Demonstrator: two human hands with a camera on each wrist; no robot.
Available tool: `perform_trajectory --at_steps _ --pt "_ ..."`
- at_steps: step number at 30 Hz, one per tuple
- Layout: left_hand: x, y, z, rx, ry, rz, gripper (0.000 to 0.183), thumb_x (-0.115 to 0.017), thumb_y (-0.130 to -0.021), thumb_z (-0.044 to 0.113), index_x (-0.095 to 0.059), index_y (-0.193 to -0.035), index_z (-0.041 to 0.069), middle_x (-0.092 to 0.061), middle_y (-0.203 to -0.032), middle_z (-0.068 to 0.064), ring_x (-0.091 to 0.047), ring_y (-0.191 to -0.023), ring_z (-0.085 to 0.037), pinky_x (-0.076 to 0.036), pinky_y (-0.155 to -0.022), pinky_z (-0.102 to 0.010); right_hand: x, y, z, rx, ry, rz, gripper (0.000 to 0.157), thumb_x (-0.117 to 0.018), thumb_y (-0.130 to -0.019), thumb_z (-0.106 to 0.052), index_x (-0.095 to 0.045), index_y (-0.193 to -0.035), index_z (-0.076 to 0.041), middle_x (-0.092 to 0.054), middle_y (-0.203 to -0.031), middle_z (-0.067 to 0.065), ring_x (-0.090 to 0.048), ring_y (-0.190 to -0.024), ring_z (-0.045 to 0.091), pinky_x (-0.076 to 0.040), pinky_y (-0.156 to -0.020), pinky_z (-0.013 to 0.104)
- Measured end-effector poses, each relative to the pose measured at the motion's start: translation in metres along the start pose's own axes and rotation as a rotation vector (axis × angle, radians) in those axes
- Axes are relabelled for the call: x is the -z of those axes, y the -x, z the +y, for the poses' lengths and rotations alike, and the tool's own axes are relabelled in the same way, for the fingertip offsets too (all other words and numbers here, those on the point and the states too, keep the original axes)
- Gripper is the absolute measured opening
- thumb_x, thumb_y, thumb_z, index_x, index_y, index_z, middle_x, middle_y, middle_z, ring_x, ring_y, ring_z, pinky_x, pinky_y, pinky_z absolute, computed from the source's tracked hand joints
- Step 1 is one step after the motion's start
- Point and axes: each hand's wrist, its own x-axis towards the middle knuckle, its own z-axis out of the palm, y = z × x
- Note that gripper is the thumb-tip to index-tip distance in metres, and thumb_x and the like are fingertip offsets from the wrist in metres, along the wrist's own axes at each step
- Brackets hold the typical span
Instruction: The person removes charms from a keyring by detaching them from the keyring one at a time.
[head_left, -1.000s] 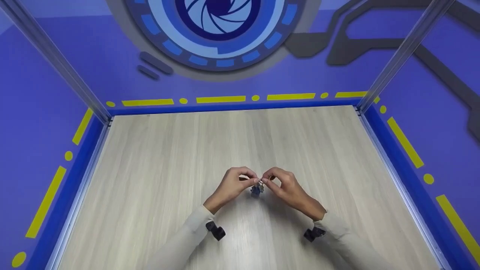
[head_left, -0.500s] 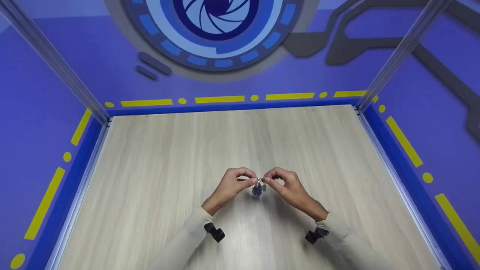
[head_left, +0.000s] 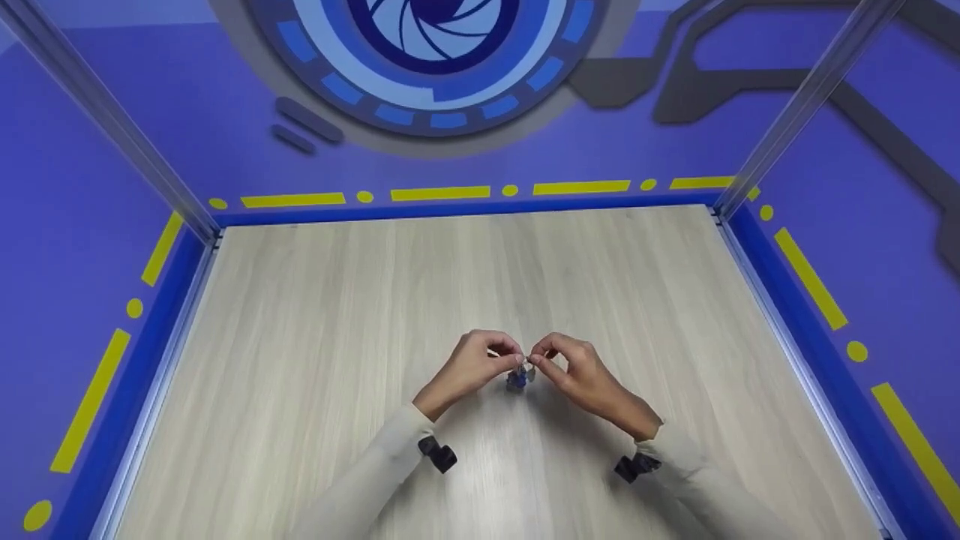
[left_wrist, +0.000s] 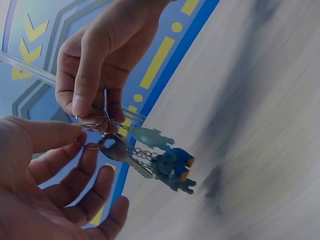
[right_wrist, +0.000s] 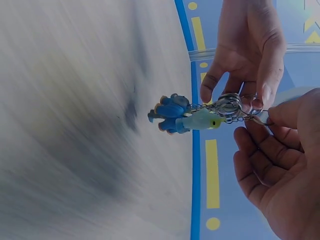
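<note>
Above the table, a bunch of keyrings with charms hangs between my hands. My left hand (head_left: 474,367) pinches a metal ring (left_wrist: 91,147) between thumb and forefinger; a key (left_wrist: 139,167) and blue-grey figure charms (left_wrist: 172,170) dangle below. Close beside it, my right hand (head_left: 576,376) pinches another ring (right_wrist: 261,118) at the end of a short chain. That chain bears a pale green animal-shaped charm (right_wrist: 201,120). Both hands' other fingers are loosely bent. Whether the two rings are linked or apart, I cannot tell. Finger and thumb tips hide parts of the rings.
A light wood-grain table (head_left: 360,300) lies beneath the hands. Blue-purple panels with yellow markings (head_left: 442,193) enclose its back and sides, with metal posts (head_left: 142,150) at the back corners. A black wrist camera (head_left: 438,454) sits on each sleeve.
My right hand has drawn slightly to the right, and the pale green charm has shifted with it. The darker charms still hang under my left hand. Both hands keep pinching their rings.
</note>
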Motion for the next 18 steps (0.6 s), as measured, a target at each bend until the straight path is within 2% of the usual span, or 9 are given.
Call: perform_trajectory --at_steps 4,6,10,18 --pt "-0.0003 -0.0018 0.0017 0.009 -0.039 -0.020 0.008 -0.078 -0.100 0.010 -0.083 -0.094 0.009 -0.076 -0.089 0.006 -0.067 -0.088 -0.008 -0.057 -0.089 -0.037 -0.0011 -0.0005 0.0016 0.021 -0.002 -0.010 0.009 -0.074 -0.103 0.002 -0.072 -0.103 -0.007 -0.075 -0.096 0.000 -0.070 -0.087 0.016 -0.059 -0.077 0.043" --pt "-0.0003 -0.0023 0.0015 0.014 -0.046 -0.026 0.008 -0.078 -0.100 0.009 -0.082 -0.092 0.009 -0.076 -0.089 0.006 -0.067 -0.088 -0.008 -0.056 -0.088 -0.035 -0.0015 -0.0011 0.0020 0.026 -0.004 -0.015 0.010 -0.074 -0.103 0.002 -0.072 -0.103 -0.007 -0.075 -0.096 0.001 -0.070 -0.087 0.017 -0.059 -0.077 0.041" --pt "-0.0002 -0.0024 0.0006 0.025 -0.033 -0.034 0.010 -0.078 -0.100 0.008 -0.082 -0.091 0.008 -0.075 -0.089 0.005 -0.067 -0.088 -0.008 -0.058 -0.089 -0.036 -0.0015 -0.0019 0.0018 0.019 -0.011 -0.029 0.008 -0.074 -0.103 0.000 -0.072 -0.104 -0.008 -0.075 -0.097 0.002 -0.070 -0.088 0.018 -0.058 -0.078 0.038" --pt "0.0016 0.0002 -0.0032 0.028 0.026 -0.017 0.009 -0.078 -0.101 0.008 -0.083 -0.094 0.008 -0.077 -0.094 0.005 -0.069 -0.093 -0.010 -0.061 -0.094 -0.041 -0.0008 -0.0030 0.0018 -0.012 -0.049 -0.040 0.008 -0.074 -0.104 -0.002 -0.073 -0.105 -0.009 -0.076 -0.099 0.000 -0.070 -0.090 0.017 -0.059 -0.080 0.041"
